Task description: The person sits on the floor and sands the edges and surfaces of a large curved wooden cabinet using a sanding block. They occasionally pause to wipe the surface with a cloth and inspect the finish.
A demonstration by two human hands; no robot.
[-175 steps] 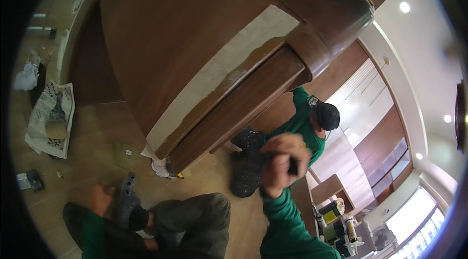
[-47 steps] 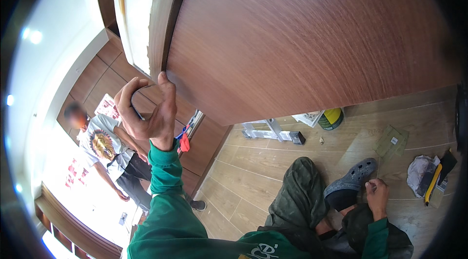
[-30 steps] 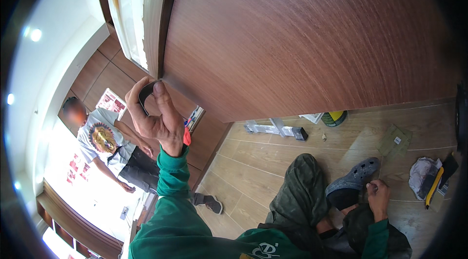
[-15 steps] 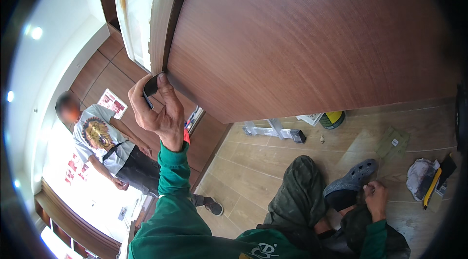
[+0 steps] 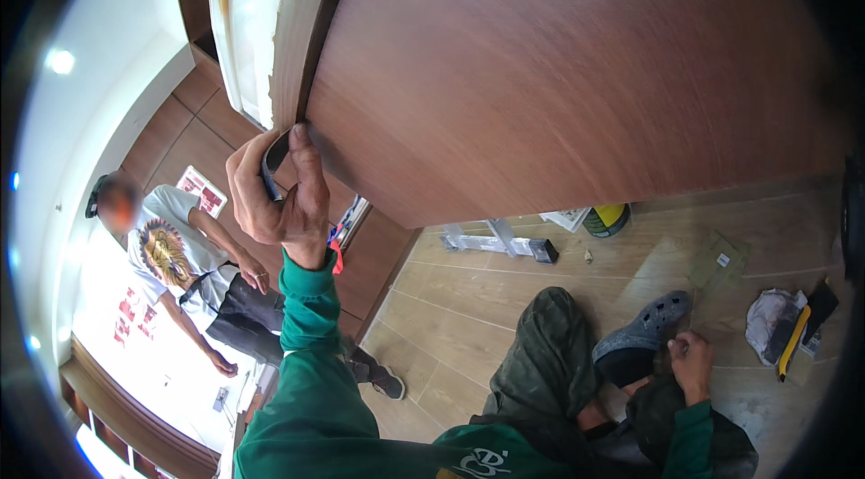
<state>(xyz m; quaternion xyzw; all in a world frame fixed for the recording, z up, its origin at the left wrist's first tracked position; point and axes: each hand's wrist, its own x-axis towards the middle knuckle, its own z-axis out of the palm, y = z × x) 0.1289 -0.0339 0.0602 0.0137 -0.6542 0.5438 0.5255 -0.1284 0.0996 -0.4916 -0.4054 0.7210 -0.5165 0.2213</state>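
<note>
My left hand [image 5: 286,186] is raised to the near-left edge of a large brown wood-grain panel [image 5: 559,73]. Pinched between its thumb and fingers is a bent dark strip [image 5: 275,155], which curls down into the palm. The thumb tip touches the panel's edge, where a dark band [image 5: 329,19] runs upward beside a pale strip with a ragged border. Low on the right, my right hand [image 5: 691,364] rests by my bent leg, next to a grey clog [image 5: 644,330]. Its fingers are loosely curled, with nothing visible in them.
A yellow-handled cutter [image 5: 793,346] lies beside a crumpled white cloth [image 5: 770,321] on the tiled floor [image 5: 450,335]. Under the panel are metal ladder feet [image 5: 500,243] and a round green-yellow can [image 5: 607,219]. Another person [image 5: 194,263] stands at the left.
My left hand has shifted slightly up and left along the panel edge, still pinching the strip. The other person has moved a little; my right hand stays by my leg.
</note>
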